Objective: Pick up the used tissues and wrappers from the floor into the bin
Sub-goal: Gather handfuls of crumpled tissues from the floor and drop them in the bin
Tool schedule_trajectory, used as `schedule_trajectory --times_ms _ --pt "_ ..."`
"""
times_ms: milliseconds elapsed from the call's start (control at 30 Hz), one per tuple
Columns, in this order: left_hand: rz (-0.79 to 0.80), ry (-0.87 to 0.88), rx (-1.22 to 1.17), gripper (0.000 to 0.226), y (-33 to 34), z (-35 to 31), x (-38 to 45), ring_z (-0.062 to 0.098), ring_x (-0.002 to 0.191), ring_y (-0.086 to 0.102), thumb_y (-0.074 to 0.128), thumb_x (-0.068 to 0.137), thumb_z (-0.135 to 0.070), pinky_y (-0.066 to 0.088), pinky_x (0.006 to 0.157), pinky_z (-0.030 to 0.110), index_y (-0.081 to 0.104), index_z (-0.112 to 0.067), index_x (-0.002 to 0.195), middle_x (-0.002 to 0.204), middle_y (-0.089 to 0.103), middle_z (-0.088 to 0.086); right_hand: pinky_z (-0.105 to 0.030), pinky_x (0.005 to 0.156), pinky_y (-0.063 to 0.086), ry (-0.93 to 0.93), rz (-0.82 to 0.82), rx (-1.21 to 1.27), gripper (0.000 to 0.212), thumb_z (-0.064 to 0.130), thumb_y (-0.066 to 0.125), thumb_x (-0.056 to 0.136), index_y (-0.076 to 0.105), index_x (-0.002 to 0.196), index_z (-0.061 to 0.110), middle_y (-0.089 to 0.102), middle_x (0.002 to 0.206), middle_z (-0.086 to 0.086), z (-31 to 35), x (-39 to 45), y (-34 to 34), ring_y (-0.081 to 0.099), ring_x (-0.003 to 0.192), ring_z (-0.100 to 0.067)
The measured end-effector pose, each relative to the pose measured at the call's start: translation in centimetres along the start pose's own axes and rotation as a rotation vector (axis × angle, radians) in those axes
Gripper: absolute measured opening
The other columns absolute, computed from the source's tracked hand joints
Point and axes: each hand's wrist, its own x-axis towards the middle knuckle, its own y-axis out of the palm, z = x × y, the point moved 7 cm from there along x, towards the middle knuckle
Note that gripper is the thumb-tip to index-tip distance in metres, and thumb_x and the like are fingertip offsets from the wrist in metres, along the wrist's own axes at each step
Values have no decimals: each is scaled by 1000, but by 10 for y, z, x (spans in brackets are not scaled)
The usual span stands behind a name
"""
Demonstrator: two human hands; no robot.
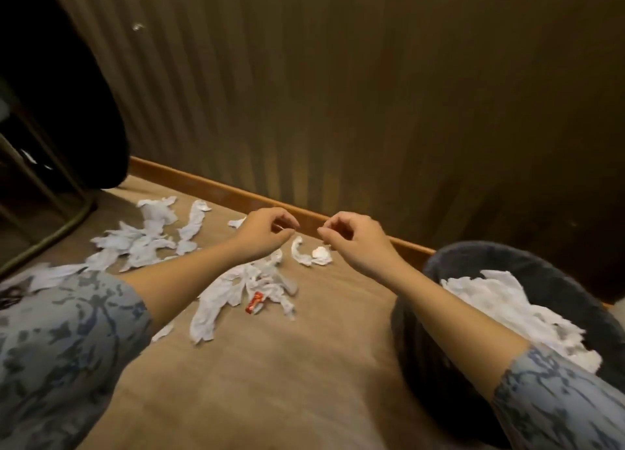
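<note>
Tissues [145, 240]: scattered on the floor [270, 365], left and centre.
Left hand [262, 231]: fingers loosely curled, hold unclear.
Wrapper [254, 303]: red, among centre tissues.
Right hand [351, 238]: fingers loosely curled, hold unclear.
Bin [541, 257]: right, tissues inside.

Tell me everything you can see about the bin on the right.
The bin is round and dark grey, with a soft, felt-like look, though the material is hard to tell. It stands upright on the brown floor near the wooden skirting board. Crumpled white tissues already lie inside, heaped near the rim. The person's right forearm crosses in front of its left side; neither hand touches it.
</note>
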Motion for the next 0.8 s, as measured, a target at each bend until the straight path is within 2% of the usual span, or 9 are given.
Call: schedule_trajectory --times_ms 100,200,333,400,467,567,600,667,800 --pt "-29 -92 -11 12 -24 66 -20 10 86 64 64 88 -20 54 77 26 68 -16 99 92 69 -2 -28 72 57 4 199 -47 13 32 63 92 67 98 21 66 91 6 9 15 74 62 83 -10" --pt "-16 -165 -19 9 -35 125 -38 7 77 61 64 89 -18 45 62 15 66 -16 97 84 66 -4 -21 73 51 -15 391 -127 19 37 62 92 63 106 23 62 101 7 6 26 141 59 88 -9" --pt "-47 -269 -72 6 -36 219 -61 18 81 63 65 88 -15 43 60 12 66 -19 93 85 68 1 -33 86 51 -3 523 -277 35 40 63 91 62 117 17 60 119 -3 -9 45 211 59 102 -19" --pt "-96 -341 -86 10 -31 265 -79 18 90 63 62 88 -12 42 65 12 66 -19 94 92 67 0 -29 82 46 29 534 -302 38 39 63 91 60 120 14 63 119 -8 -19 52 244 60 103 -20" --pt "-170 -447 -17 16 -25 311 -102 23 107 59 60 87 -13 42 84 26 67 -21 98 107 67 4 -31 88 44 84 527 -309 45 40 63 90 55 126 14 60 124 -11 -31 54 275 57 110 -24" --pt "-202 -638 319 40 -19 374 -138 30 140 23 65 82 -46 12 114 56 58 -31 118 144 43 7 -41 106 37 106 570 -403 66 51 66 83 42 138 22 36 146 -11 -50 49 322 36 133 -31" --pt "-190 -693 346 59 -18 392 -147 31 145 7 65 75 -60 -1 114 63 51 -35 126 153 30 9 -44 110 33 108 585 -413 74 54 67 81 37 142 25 25 154 -11 -54 48 334 26 140 -32" --pt "-213 -723 333 89 -21 416 -158 33 145 -17 65 61 -78 -20 106 61 39 -40 137 160 4 11 -47 117 23 80 597 -417 86 59 68 78 28 148 29 5 163 -6 -58 49 354 6 148 -29" --pt "-238 -705 307 99 -34 446 -154 37 143 -23 71 54 -76 -12 109 63 39 -37 139 161 -9 10 -55 119 9 48 638 -519 108 69 69 70 10 153 35 -19 161 1 -66 55 381 -19 147 -28"
